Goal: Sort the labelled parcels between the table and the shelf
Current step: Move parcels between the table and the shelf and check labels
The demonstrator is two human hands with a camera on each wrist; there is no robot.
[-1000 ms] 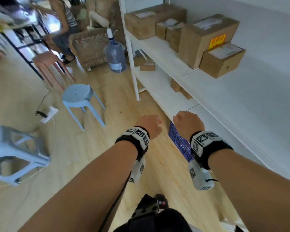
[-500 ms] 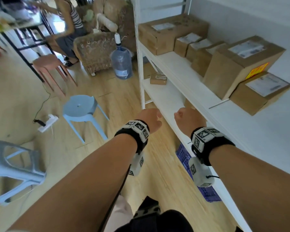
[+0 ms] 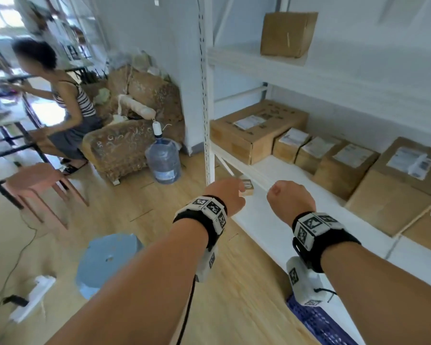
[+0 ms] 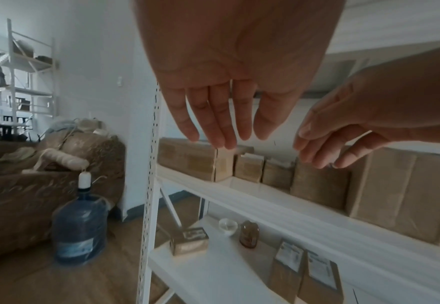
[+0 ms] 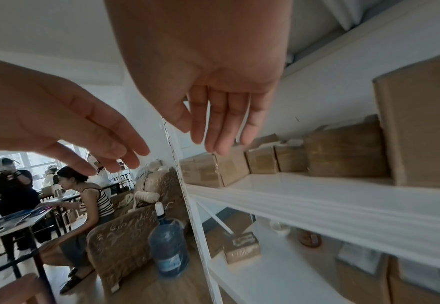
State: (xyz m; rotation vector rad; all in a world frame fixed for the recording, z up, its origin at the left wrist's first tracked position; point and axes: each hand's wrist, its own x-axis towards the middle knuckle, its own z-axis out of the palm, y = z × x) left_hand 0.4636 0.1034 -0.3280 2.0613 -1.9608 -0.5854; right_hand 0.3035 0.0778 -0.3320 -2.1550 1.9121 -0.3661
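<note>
Several labelled cardboard parcels stand in a row on the middle board of the white shelf point(image 3: 279, 175): a large one point(image 3: 256, 130) at the left end, smaller ones point(image 3: 291, 144) beside it, and bigger ones point(image 3: 396, 185) to the right. A plain box point(image 3: 288, 33) sits on the board above. On the lower board lies a small parcel point(image 3: 246, 189). My left hand point(image 3: 225, 195) and right hand point(image 3: 291, 197) hover side by side in front of the shelf edge. Both are empty, with relaxed, straight fingers point(image 4: 221, 115) point(image 5: 221, 115), and touch nothing.
To the left, on the wooden floor, stand a blue stool point(image 3: 107, 260), a pink stool point(image 3: 33, 178), a water bottle point(image 3: 163, 160) and a patterned armchair point(image 3: 120, 145). A person point(image 3: 67, 108) sits at a table. A power strip point(image 3: 33, 302) and a blue crate point(image 3: 319, 322) lie low.
My view has risen from the floor and lower boards to the middle and top boards. Both hands stayed empty in front of the shelf, a little higher against it.
</note>
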